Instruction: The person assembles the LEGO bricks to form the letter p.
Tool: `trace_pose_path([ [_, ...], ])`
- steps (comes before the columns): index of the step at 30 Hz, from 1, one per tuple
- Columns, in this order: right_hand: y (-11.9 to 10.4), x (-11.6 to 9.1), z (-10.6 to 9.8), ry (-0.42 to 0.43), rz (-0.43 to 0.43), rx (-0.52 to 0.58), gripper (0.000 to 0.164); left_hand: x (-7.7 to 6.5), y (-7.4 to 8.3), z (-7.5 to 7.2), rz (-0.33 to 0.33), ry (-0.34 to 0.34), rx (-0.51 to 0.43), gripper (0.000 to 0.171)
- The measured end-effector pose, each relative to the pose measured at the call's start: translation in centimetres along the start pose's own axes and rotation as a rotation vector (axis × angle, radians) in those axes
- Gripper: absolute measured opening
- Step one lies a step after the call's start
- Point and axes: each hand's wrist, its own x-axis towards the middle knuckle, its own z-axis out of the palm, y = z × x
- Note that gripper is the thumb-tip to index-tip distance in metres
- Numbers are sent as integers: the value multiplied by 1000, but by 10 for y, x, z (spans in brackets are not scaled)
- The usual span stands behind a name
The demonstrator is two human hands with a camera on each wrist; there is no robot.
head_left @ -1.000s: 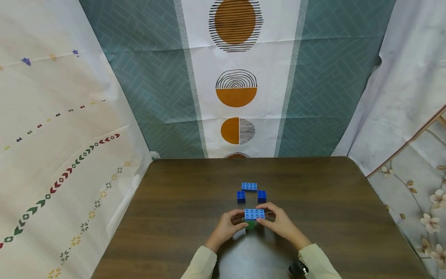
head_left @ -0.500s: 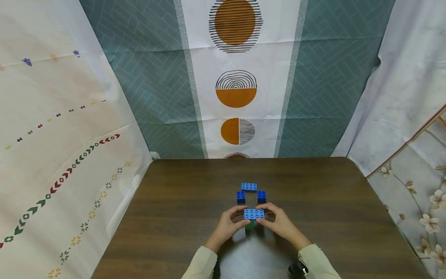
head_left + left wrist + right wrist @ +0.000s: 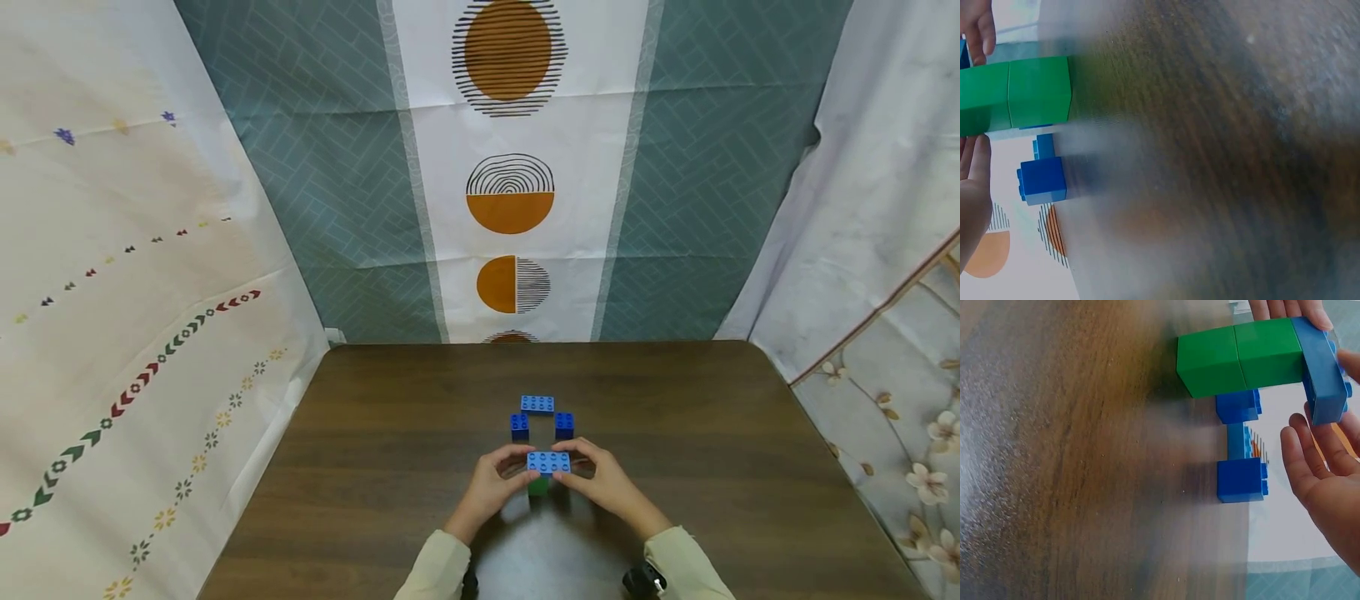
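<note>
Two green building blocks (image 3: pixel 1241 356) form an upright stack on the table. A light blue building block (image 3: pixel 548 462) with studs lies across the stack's top and overhangs toward the right hand. Thumb and fingers of the left hand (image 3: pixel 486 492) hold the light blue block's left end. The right hand (image 3: pixel 611 487) pinches its right end between thumb and fingers. Fingertips of the left hand partly disappear behind the stack in the left wrist view. From the head view, the light blue block covers most of the green stack.
Beyond the hands stand two dark blue blocks (image 3: pixel 519 427), side by side with a gap, and another light blue block (image 3: pixel 537 404) behind them. All rest on the brown wooden table (image 3: pixel 397 417). Patterned cloths hang around the table's back and sides.
The left thumb has shifted slightly up, from beside the green stack to the light blue block's lower edge. The right hand and the other blocks look the same.
</note>
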Motion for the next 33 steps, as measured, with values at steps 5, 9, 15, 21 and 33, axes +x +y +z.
trace_pose_path([
  [5, 2, 4, -6, 9, 33, 83, 31, 0, -3, 0, 12, -5, 24, 34],
  [9, -10, 12, -14, 16, 67, 104, 32, 0, -3, 0, -1, -1, 34, 34],
  [15, -5, 31, -22, 35, 34, 107, 35, 3, -25, 0, -23, 17, 6, 33],
  [21, 7, 51, -21, 27, 32, 122, 41, 5, -33, -1, -29, 16, 1, 32],
  [33, 16, 84, -12, -119, 37, 89, 48, 1, -3, -2, -2, -14, -1, 35],
])
